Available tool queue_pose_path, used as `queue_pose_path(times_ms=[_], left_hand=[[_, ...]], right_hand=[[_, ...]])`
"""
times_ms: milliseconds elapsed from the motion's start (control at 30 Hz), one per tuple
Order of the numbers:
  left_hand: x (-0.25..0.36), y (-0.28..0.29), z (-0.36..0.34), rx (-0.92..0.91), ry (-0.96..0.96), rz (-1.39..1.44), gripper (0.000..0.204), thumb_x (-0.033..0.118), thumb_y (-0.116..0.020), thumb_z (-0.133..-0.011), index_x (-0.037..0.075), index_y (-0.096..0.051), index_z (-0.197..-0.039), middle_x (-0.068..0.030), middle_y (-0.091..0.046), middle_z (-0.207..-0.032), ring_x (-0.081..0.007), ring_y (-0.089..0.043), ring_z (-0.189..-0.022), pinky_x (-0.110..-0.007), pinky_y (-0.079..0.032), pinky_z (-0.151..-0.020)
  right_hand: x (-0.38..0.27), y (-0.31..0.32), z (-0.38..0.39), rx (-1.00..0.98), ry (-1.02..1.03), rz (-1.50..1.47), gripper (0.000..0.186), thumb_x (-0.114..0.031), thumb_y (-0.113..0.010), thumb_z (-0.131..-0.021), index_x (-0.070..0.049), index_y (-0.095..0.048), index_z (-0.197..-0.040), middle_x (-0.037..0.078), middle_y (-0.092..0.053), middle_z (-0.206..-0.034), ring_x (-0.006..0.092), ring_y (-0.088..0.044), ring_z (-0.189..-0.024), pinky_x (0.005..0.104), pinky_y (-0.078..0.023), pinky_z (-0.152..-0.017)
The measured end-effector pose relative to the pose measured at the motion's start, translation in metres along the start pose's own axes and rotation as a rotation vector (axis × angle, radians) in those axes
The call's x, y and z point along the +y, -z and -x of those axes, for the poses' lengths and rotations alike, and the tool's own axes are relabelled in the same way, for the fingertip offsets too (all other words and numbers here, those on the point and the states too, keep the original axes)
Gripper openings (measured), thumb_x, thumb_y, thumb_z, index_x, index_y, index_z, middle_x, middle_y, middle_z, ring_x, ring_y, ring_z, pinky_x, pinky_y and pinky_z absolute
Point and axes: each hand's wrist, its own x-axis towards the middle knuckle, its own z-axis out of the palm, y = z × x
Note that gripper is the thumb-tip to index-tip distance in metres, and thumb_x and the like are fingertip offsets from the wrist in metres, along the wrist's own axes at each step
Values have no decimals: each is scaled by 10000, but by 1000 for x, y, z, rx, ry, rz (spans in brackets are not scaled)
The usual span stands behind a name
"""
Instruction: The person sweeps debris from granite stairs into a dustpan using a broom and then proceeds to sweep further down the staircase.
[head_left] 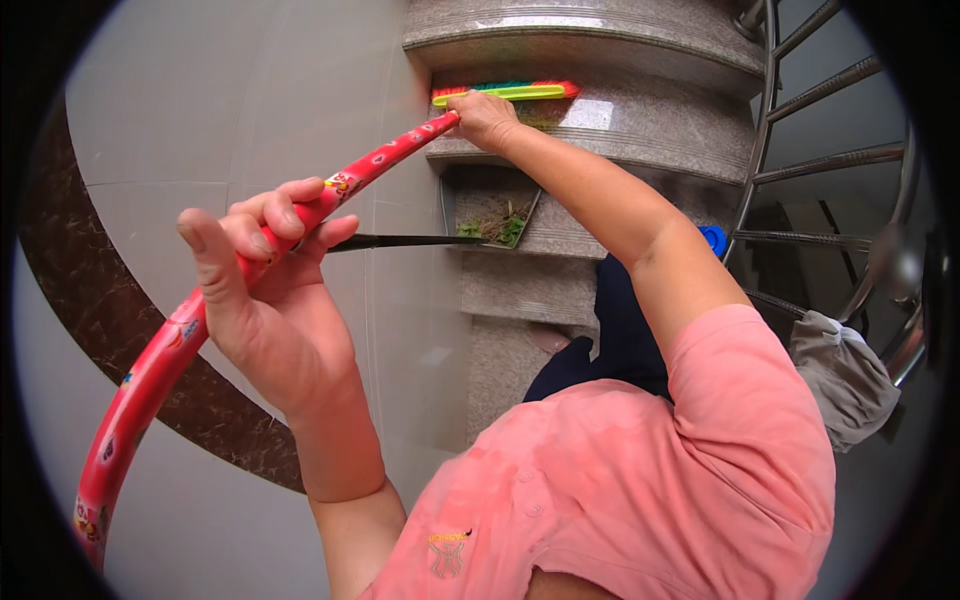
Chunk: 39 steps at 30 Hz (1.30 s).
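Note:
A broom with a red patterned handle (143, 389) slants up from the lower left to its yellow-green head (520, 92), whose red and green bristles rest on a stair tread. My right hand (485, 118) is closed round the handle just below the head. Farther down, my left hand (290, 290) has its fingers curled over the same handle, the thumb sticking out. A dustpan (528, 214) sits on a lower step against the wall, with green leaves and dry debris (495, 224) in it. Its black handle (410, 240) runs toward my left hand; whether I hold it is hidden.
Speckled stone stairs (640, 128) climb away from me beside a pale tiled wall (260, 90). A metal railing (765, 130) borders them on the right, with a grey cloth (845, 375) hanging from it. Something blue (713, 238) shows past my right arm. A dark band (215, 430) crosses the wall.

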Motion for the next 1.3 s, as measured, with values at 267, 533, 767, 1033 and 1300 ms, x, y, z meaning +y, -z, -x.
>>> queue_pose_path(times_ms=[267, 533, 767, 1033, 1300], left_hand=[[-17, 10, -57, -121, -100, -173, 456, 428, -594, -941, 75, -491, -672, -181, -635, -819, -419, -637, -987, -492, -600, -738], [73, 21, -42, -206, -91, -132, 411, 375, -585, -953, 37, -577, -718, -173, -572, -769, -459, -584, -1038, -485, -597, -714], [-9, 2, -104, -335, -157, -237, 454, 448, -582, -942, 18, -690, -841, -135, -637, -800, -359, -631, -950, -358, -480, -612], [7, -5, -84, 7, -79, -144, 476, 430, -680, -885, 60, -483, -658, -106, -524, -675, -333, -615, -795, -350, -419, -582], [51, -14, -53, -9, -33, -199, 467, 412, -696, -876, 40, -497, -678, -95, -514, -665, -321, -613, -770, -331, -401, -562]], right_hand=[[-2, 3, -66, -63, 13, -14, 338, -433, -731, -792, -176, -678, -1004, 63, -689, -1003, 295, -644, -997, 434, -515, -819], [-61, 33, -38, -177, 256, -84, 304, -366, -753, -748, -165, -701, -970, 89, -692, -896, 337, -646, -908, 448, -500, -770], [6, 5, -85, -48, -22, -69, 289, -411, -724, -785, -173, -697, -947, 36, -706, -882, 262, -667, -936, 422, -513, -801], [0, -24, -70, -318, 121, -186, 340, -382, -785, -703, -140, -700, -926, 79, -688, -885, 274, -641, -903, 412, -487, -799], [-23, 6, -15, -434, 252, -188, 391, -426, -776, -689, -75, -671, -826, 103, -641, -752, 273, -610, -757, 408, -458, -719]])
